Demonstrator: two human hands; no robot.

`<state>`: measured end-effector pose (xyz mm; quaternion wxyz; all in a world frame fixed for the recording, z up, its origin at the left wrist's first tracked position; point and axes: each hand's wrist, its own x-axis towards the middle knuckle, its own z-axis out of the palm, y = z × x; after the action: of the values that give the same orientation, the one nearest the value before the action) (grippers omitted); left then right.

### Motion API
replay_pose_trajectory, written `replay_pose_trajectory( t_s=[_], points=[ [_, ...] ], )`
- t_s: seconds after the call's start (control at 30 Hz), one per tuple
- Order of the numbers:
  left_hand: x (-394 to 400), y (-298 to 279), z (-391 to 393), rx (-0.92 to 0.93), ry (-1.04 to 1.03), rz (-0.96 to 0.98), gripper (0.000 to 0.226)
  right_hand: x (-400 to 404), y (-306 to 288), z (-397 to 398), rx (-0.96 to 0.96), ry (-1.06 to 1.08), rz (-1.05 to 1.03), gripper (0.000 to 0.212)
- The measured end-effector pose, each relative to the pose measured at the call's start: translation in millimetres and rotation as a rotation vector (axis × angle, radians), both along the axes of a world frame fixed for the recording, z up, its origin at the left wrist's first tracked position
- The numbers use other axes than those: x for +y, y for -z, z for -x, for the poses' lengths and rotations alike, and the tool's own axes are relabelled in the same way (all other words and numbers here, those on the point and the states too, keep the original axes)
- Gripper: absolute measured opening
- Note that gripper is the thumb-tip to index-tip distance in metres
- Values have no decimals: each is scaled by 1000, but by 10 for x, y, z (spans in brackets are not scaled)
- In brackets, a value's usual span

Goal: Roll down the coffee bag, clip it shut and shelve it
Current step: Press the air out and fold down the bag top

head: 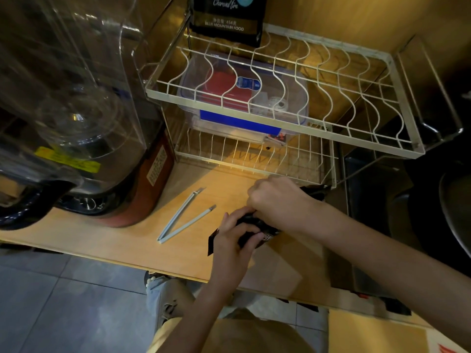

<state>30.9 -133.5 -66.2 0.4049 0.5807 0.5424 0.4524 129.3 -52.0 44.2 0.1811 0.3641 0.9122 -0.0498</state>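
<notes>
Coffee bag [251,226] lies on desk [127,240], gripped by both hands: left hand [235,231] fingers curled around its near end, right hand [276,200] fingers pinching its rolled top. Open clip [182,220] (V-shaped) lies left of fingers; wire shelf [280,123] beyond.

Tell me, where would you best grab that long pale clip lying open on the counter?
Likely by one arm near its middle, from above. The clip lies flat in an open V, hinge toward the counter's near edge, clear of both hands to its right, so nothing blocks a top-down pinch.
</notes>
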Motion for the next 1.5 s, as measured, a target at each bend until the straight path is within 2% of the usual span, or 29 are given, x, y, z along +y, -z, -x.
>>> replay_pose_trajectory(
  t_s=[0.17, 0.27, 0.33, 0.43, 0.53, 0.63, 0.8, 0.9, 1.03, 1.1, 1.2, 1.27, 1.33, 1.4, 1.5],
  points=[
    [83, 61, 122, -102, 35, 98, 8, 165, -200, -259, 25, 162, 240, 23],
    [184, 58, 234, -153, 78, 161, 19, 252, -333, -458, 17, 194, 174, 18],
    [249, 58, 312, -184, 141, 208, 15, 262, -362, -508, 105, 176, 121, 11],
    [323, 67, 393, -244, 224, 270, 15, 222, -389, -480, 252, 195, 119, 14],
    [366, 77, 391, -293, 216, 348, 19, 196, -368, -436, 276, 196, 86, 17],
    [373, 126, 392, -236, 211, 349, 14, 161, -297, -397, 275, 199, 84, 22],
    [304, 236, 433, -26, 218, 279, 39, 134, -262, -386, 367, 226, 102, 23],
    [328, 252, 435, -4, 190, 293, 36, 102, -239, -357, 377, 224, 100, 23],
    [439, 187, 472, 234, 265, 196, 31, 103, -213, -330, 365, 234, 72, 22],
    [486, 66, 433, 251, 308, 152, 33, 111, -215, -314, 352, 218, 65, 21],
    [571, -137, 328, 157, 334, 78, 27, 120, -219, -288, 335, 216, 57, 20],
    [621, -216, 274, 25, 300, 128, 15, 129, -219, -301, 361, 240, 71, 19],
    [644, -225, 256, -109, 251, 231, 14, 136, -215, -402, 435, 307, 146, 20],
    [643, -180, 271, -234, 211, 300, 14, 132, -195, -612, 611, 459, 258, 34],
    [640, -105, 313, -388, 187, 395, 12, 42, -37, -960, 1057, 742, 493, 65]
  ],
)
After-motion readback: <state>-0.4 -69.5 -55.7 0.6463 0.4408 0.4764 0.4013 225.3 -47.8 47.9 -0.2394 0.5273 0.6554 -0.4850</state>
